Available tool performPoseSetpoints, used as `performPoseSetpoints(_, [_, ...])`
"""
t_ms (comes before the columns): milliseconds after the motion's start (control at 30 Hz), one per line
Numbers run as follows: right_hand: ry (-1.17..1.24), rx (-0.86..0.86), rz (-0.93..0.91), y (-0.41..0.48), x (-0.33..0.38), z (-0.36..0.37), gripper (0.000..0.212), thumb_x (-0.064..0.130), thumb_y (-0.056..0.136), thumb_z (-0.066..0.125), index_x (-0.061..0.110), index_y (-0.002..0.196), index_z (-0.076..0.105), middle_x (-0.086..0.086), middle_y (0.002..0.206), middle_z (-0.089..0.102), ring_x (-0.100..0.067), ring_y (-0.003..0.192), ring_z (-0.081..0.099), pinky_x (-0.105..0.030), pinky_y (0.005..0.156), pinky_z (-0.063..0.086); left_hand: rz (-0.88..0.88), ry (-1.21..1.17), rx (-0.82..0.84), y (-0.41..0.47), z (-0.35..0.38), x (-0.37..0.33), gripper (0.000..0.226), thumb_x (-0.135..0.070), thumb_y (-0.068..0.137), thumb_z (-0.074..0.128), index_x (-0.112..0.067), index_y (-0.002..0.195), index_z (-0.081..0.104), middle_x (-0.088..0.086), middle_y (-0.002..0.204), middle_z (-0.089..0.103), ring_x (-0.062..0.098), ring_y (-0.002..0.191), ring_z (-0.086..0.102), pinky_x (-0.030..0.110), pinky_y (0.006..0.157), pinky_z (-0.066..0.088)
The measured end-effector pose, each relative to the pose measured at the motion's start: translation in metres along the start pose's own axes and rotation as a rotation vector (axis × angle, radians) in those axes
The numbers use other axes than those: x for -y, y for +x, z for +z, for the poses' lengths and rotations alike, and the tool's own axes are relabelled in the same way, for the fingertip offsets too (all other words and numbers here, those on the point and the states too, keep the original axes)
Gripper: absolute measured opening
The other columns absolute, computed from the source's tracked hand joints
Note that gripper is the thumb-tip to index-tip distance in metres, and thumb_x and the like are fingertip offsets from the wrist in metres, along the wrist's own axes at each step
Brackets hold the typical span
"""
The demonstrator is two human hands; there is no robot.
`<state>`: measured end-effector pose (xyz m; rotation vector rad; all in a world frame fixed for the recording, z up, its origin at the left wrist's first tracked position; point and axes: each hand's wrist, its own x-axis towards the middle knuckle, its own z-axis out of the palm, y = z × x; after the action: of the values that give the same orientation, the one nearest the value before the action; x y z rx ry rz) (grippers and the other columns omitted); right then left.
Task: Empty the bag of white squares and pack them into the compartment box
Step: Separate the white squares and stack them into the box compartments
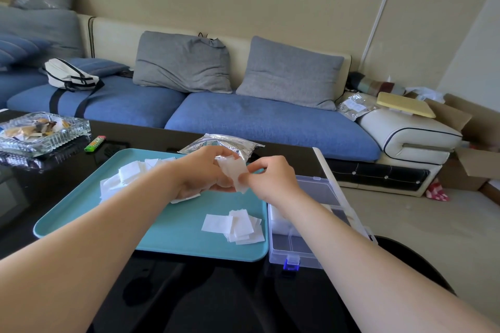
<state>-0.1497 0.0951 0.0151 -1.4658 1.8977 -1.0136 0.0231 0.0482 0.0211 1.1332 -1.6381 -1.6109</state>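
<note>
Two piles of squares [235, 226] on tray [173, 235], at 9 and 5 o'clock, left hand [205, 173] gripping a stack [233, 171], right hand [272, 180] pinching its edge, box [307, 250] at 3 o'clock holding some squares, bag [230, 143] at 12

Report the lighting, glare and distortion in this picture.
Head view: soft even daylight, no hard shadows; the glossy black table mirrors the glass ashtray; the wide-angle lens bows the wall conduit; the white squares look washed out, with little texture.
</note>
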Motion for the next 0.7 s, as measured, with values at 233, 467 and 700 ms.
performPoseSetpoints(233, [0.041,0.07,-0.034,0.0,0.004,0.0,0.025,0.026,0.067,0.087,0.023,0.089,0.077,0.005,0.086,0.076,-0.014,0.082,0.071,-0.03,0.064,0.054,0.027,-0.021,-0.004,0.002,0.0,0.0,0.05,0.019,0.086,0.07,-0.01,0.126,0.06,0.024,0.118,0.072,0.032,0.103,0.076,0.039,0.088,0.063])
performPoseSetpoints(467, [0.199,0.057,0.013,0.009,0.001,-0.006,0.028,0.002,0.092,0.052,0.021,0.091,0.074,-0.007,0.09,0.076,-0.023,0.077,0.071,-0.031,0.062,0.057,0.003,0.005,-0.039,0.005,-0.003,0.0,0.046,0.019,0.092,0.061,-0.01,0.128,0.061,0.028,0.125,0.064,0.037,0.106,0.074,0.048,0.093,0.062])
performPoseSetpoints(700, [0.154,0.023,0.041,0.013,-0.004,-0.012,0.023,0.013,0.086,0.06,0.001,0.097,0.076,-0.006,0.08,0.065,-0.017,0.075,0.054,-0.033,0.069,0.046,-0.006,0.002,-0.046,0.003,-0.004,-0.003,0.043,0.02,0.091,0.061,-0.01,0.122,0.066,0.028,0.125,0.063,0.038,0.106,0.074,0.048,0.092,0.062])
